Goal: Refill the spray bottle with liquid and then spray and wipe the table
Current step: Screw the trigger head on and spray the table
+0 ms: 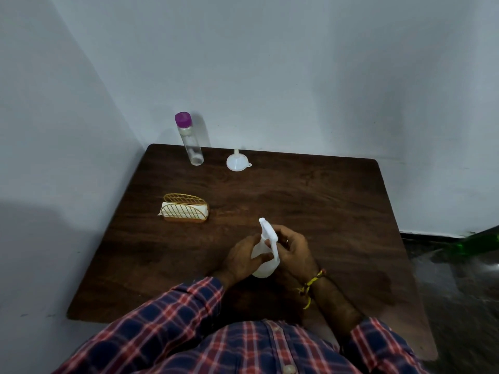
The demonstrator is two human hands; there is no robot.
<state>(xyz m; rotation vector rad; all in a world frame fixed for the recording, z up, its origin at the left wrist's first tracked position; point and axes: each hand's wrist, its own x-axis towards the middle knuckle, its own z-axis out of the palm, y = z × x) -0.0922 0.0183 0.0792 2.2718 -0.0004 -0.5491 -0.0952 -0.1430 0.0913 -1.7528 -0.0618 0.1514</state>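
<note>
Near the desk's front edge, left hand (241, 259) clasps the spray bottle (263, 261) body – light, slippery plastic – right hand (293, 252) grips its head.

1. A plain indoor room, most likely in a home; the exact kind cannot be told.
2. Bare, pale painted walls (270, 63) meet in a corner, and a dark wooden worktop (310, 206) is pushed into it.
3. A gold wire napkin holder (186, 207) with white napkins stands on the worktop.
4. A dark, glossy floor (459, 292) shows at the right.
</note>
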